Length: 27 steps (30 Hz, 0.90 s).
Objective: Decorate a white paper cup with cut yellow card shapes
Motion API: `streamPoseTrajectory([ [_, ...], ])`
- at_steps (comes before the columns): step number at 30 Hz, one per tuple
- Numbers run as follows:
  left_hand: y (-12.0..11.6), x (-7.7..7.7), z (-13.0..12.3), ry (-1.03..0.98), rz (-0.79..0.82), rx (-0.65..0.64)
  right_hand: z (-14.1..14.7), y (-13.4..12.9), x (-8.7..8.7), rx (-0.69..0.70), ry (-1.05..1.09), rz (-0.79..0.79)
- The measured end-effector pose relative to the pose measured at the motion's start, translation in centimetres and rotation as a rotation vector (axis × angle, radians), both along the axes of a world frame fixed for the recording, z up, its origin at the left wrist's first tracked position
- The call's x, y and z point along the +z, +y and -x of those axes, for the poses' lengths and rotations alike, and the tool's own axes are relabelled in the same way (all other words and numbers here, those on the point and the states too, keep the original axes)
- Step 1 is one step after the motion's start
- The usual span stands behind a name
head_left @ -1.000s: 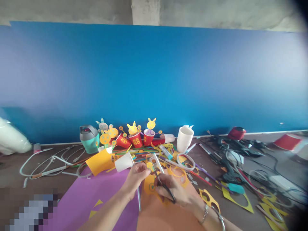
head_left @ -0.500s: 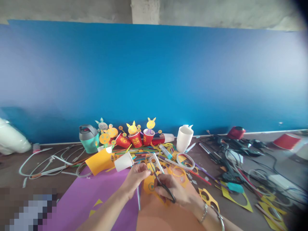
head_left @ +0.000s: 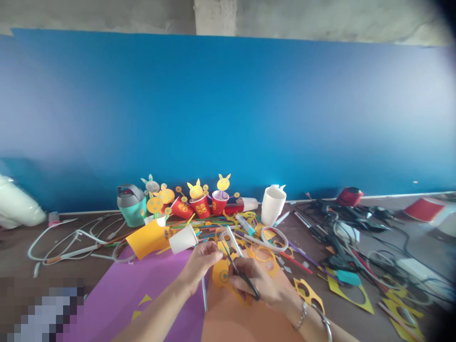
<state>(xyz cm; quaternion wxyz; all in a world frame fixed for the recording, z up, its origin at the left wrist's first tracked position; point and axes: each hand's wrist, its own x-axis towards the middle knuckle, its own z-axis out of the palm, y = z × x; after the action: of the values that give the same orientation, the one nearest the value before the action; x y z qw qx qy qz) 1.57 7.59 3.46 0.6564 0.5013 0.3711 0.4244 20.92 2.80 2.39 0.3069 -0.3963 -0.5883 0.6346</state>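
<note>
My right hand (head_left: 254, 280) is closed around the black handles of a pair of scissors (head_left: 245, 278), whose blades point up and left toward my left hand. The fingertips of my left hand (head_left: 204, 261) are pinched together beside the blades; whatever small piece they hold is too small to name. Below and between both hands lies a yellow paper piece (head_left: 220, 275) with a drawn round shape. Under them are a purple sheet (head_left: 142, 285) on the left and an orange sheet (head_left: 235, 318) on the right.
Red paper cups (head_left: 200, 207) with yellow animal faces stand along the blue wall (head_left: 228, 114). A white cup (head_left: 183, 239) lies tipped near my left hand; a white mug (head_left: 273, 205) stands behind. Cables (head_left: 359, 251) and cut yellow scraps (head_left: 351, 294) cover the right side.
</note>
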Motion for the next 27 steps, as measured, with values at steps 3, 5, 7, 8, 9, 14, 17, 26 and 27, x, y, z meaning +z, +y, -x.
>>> streamPoseTrajectory([
  [3, -0.1, 0.39, -0.12, -0.007, -0.001, -0.005, 0.12, -0.07, -0.02, -0.022, -0.017, -0.016],
  [5, -0.18, 0.57, -0.18, -0.007, 0.0, 0.002, 0.16, -0.09, -0.08, -0.036, -0.026, -0.031],
  [7, -0.23, 0.61, -0.19, -0.006, 0.004, 0.015, 0.16, -0.07, -0.19, -0.036, -0.034, -0.036],
  [8, -0.24, 0.57, -0.17, -0.005, 0.004, 0.018, 0.15, -0.05, -0.27, -0.037, -0.036, -0.038],
  [9, -0.24, 0.51, -0.14, -0.004, 0.004, 0.02, 0.14, -0.02, -0.36, -0.04, -0.034, -0.042],
  [14, -0.19, 0.24, -0.03, 0.006, -0.007, 0.022, 0.11, 0.11, -0.79, -0.029, -0.021, -0.051],
  [17, -0.18, 0.23, -0.05, -0.006, -0.01, 0.016, 0.13, 0.08, -0.84, -0.051, -0.055, -0.054],
  [26, -0.13, 0.14, -0.02, 0.02, -0.019, 0.007, 0.22, 0.01, -0.39, -0.059, -0.02, -0.075],
  [27, -0.13, 0.19, -0.01, 0.035, -0.031, 0.006, 0.26, 0.01, -0.31, -0.067, -0.019, -0.073],
])
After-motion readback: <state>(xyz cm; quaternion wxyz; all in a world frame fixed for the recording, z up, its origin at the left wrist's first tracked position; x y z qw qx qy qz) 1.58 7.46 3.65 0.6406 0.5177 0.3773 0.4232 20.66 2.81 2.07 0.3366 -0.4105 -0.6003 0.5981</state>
